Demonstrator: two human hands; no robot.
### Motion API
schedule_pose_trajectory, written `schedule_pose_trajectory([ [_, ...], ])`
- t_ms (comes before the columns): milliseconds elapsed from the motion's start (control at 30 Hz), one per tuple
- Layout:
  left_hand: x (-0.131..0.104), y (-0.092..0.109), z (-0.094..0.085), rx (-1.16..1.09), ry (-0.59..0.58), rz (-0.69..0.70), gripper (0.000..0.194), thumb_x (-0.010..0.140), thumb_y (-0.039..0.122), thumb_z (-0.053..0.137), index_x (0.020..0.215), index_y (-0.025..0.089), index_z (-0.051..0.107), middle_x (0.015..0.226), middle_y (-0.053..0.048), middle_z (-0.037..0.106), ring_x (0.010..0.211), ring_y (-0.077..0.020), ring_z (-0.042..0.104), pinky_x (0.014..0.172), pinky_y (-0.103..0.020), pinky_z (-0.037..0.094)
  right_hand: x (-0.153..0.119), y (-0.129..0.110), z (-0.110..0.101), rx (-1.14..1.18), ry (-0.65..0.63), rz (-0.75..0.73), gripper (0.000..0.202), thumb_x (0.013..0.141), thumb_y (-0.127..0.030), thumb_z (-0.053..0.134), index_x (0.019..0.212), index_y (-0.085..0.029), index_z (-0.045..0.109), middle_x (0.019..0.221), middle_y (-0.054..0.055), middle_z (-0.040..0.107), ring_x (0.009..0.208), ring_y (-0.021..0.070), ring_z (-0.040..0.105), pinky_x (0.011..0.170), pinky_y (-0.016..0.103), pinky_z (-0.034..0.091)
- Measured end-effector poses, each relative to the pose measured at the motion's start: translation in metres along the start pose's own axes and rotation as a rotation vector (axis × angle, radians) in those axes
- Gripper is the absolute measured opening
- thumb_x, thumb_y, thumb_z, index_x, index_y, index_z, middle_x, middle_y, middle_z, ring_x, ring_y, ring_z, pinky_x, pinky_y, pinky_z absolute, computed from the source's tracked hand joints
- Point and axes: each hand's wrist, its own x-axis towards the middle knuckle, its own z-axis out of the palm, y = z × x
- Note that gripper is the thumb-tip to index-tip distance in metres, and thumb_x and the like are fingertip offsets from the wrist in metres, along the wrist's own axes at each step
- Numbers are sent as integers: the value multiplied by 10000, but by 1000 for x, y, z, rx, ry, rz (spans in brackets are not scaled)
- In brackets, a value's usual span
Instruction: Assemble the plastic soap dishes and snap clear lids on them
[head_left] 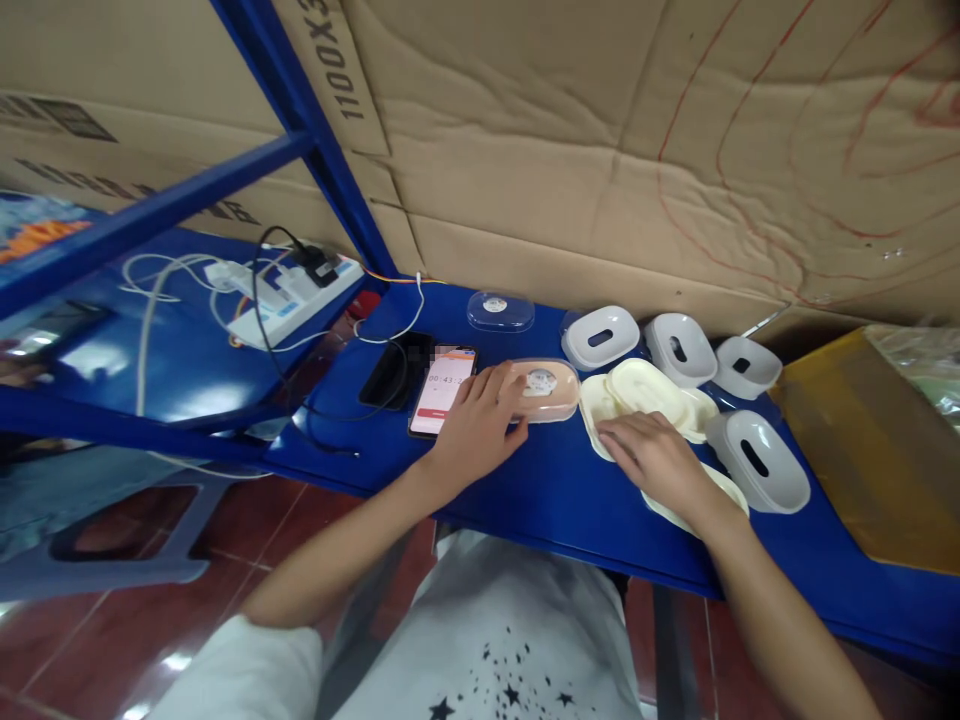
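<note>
My left hand (484, 420) curls over the left end of a peach oval box (559, 400) with a clear lid and a round label, its thumb along the near side. My right hand (656, 460) has its fingers together at the near rim of a cream oval tray (592, 395), on the left of a small group. Another cream tray (645, 385) overlaps it. One more cream piece (727, 485) lies partly hidden below my right wrist. White oval holders with slots, such as the nearest one (772, 480), stand behind and right of the trays.
A phone (431, 400) showing a timer lies left of the peach box, beside a dark phone-like object (386, 375). Behind lies a clear lid (501, 312). A taped carton (877, 450) stands at right. A power strip (292, 310) with cables is at left, past a blue frame.
</note>
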Motion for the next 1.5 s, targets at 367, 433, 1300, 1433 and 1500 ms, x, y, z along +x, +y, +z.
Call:
schedule_pose_trajectory([
  [367,-13,-36,-6,63,100,-108,723,1094,564,553,1674,176,363,1649,-234,528,1572,-437,457,1303,-747,168,-9,-3,5,116,48,-5,222,1137,-279,512,1177,-233,725,1172,71,817,1063,249,777,970,446,538],
  [433,-26,-40,-6,75,86,-135,708,1104,565,525,1682,194,353,1603,-215,589,1550,-440,489,1293,-783,108,-9,-2,5,121,46,-8,210,1138,-279,515,1172,-230,716,1173,72,816,1061,252,776,967,447,532],
  [1300,141,-143,5,32,-194,-123,667,920,543,803,1480,222,634,1496,-146,685,1435,-407,574,1208,-569,388,-11,3,3,-172,296,119,236,1110,-320,585,1292,-225,702,1360,117,740,1255,311,653,1022,460,400],
  [1433,137,-137,2,-12,-138,-136,557,1047,574,619,1441,184,670,1406,-155,743,1329,-375,677,1155,-527,467,-13,7,3,-223,285,205,241,1118,-319,559,1271,-217,714,1329,100,764,1214,304,674,1015,467,376],
  [1500,136,-132,0,-42,-113,-130,523,1105,534,507,1427,159,679,1388,-161,754,1287,-350,712,1127,-486,502,-13,7,3,-231,283,236,214,1114,-293,554,1206,-218,733,1279,79,786,1170,288,691,1002,459,373],
])
